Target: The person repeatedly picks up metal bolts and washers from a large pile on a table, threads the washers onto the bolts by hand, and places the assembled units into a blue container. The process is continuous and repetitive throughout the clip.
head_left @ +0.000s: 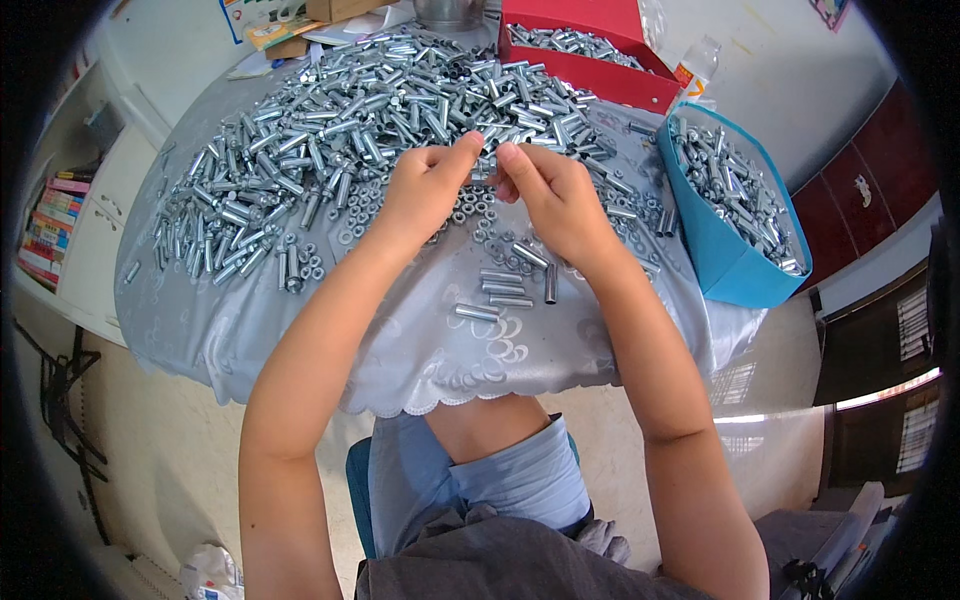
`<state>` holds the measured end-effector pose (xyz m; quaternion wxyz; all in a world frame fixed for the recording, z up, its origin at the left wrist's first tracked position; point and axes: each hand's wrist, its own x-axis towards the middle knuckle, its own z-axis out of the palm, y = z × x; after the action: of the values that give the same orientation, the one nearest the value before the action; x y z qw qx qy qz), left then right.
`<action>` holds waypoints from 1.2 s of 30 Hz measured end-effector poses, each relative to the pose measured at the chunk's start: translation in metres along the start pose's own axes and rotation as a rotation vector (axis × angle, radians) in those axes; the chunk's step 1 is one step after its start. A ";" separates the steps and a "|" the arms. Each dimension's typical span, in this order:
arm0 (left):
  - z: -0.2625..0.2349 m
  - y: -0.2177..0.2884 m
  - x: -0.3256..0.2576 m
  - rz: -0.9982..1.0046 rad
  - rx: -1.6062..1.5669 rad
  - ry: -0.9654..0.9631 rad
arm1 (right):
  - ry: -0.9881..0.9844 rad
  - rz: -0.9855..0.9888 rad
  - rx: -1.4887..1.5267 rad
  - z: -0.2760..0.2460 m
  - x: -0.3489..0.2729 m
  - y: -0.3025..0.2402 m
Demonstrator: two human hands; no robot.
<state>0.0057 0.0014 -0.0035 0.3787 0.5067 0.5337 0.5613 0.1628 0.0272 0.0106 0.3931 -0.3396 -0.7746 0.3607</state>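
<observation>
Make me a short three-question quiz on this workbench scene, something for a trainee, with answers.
1. True or false: the blue container stands nearer the person than the red box.
2. Multiple choice: what lies between the hands and the near edge of the tablecloth? A) loose metal tubes B) a screwdriver C) a pencil
3. Short answer: what is between the fingers of the left hand and right hand?

Key: 1 true; 2 A; 3 a small metal part, its exact kind hard to tell.
</observation>
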 end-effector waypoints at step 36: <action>-0.003 0.003 -0.001 -0.070 -0.013 -0.046 | -0.046 -0.160 -0.119 -0.011 0.000 -0.009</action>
<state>0.0034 -0.0002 -0.0005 0.4136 0.4979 0.5385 0.5395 0.1706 0.0260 0.0224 0.3818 -0.2911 -0.8282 0.2892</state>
